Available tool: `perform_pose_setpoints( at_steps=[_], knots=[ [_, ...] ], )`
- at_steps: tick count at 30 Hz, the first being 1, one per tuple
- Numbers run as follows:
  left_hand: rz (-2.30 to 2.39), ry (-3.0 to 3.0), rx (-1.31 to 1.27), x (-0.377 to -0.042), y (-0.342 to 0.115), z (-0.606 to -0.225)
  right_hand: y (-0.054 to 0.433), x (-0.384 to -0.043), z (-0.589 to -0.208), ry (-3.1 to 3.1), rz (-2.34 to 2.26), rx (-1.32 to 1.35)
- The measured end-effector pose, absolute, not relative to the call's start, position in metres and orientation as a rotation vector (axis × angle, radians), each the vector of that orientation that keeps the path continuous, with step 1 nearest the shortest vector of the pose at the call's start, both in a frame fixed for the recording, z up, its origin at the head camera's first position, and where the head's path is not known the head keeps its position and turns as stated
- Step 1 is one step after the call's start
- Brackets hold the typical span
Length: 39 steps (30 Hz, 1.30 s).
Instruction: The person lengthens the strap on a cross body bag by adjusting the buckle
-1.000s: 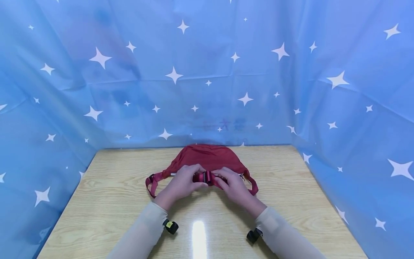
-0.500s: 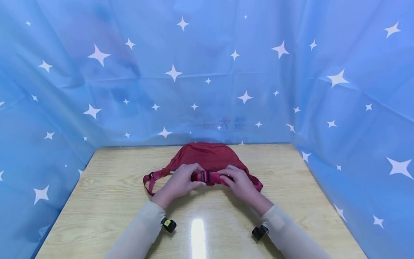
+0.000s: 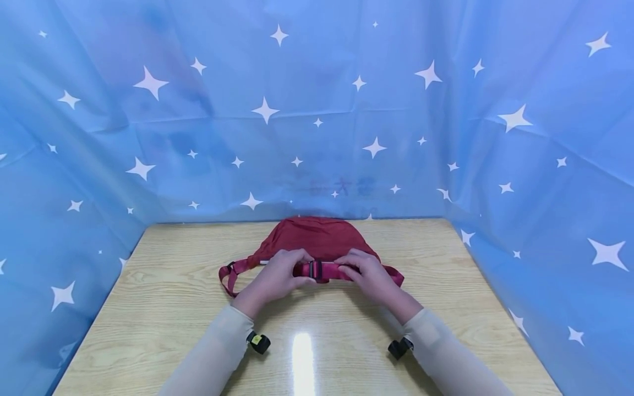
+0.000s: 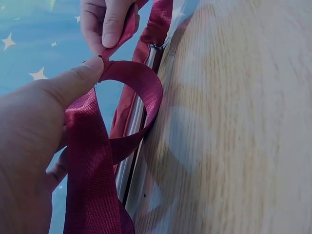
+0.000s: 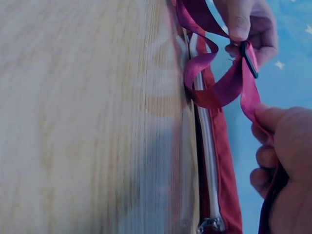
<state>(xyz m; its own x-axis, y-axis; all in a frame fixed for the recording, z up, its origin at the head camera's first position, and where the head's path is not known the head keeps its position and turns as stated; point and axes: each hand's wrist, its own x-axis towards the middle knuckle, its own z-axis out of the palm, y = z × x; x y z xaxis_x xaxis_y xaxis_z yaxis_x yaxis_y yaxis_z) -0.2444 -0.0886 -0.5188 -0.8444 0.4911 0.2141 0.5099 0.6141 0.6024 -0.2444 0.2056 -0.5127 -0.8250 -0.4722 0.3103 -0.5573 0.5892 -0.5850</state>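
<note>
A red waist bag [image 3: 317,235] lies at the back of the table, its curved side away from me. In front of it, my left hand [image 3: 278,276] pinches the bag's red strap [image 3: 331,271] beside a black slide buckle [image 3: 315,269]. My right hand [image 3: 367,276] holds the strap a short way to the right of the buckle, between thumb and fingers. The stretch between both hands is taut in the right wrist view, where the buckle [image 5: 248,60] sits at the left fingertips. A slack loop of strap [image 4: 152,95] hangs below the left thumb in the left wrist view.
The wooden table [image 3: 173,330] extends to both sides and toward me. A blue curtain with white stars [image 3: 317,110] surrounds its back and sides. Along the bag's near edge runs a zipper [image 5: 207,146] with a metal pull [image 5: 211,224]. Another strap loop [image 3: 229,279] lies at left.
The right hand has moved right along with the strap, and a longer straight stretch now shows between the hands. The left hand has stayed nearly in place at the buckle.
</note>
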Motion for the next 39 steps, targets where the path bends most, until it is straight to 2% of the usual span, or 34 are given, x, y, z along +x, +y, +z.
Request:
perform_pose_setpoints(
  at_steps=[19, 39],
  knots=[
    [-1.170, -2.802, -0.890, -0.240, -0.081, -0.512, 0.179, -0.234, -0.514, -2.710, 1.071, 1.030],
    [-1.582, -2.754, -0.885, -0.235, -0.104, -0.508, 0.189, -0.229, -0.503, -2.552, 1.064, 1.216]
  ],
)
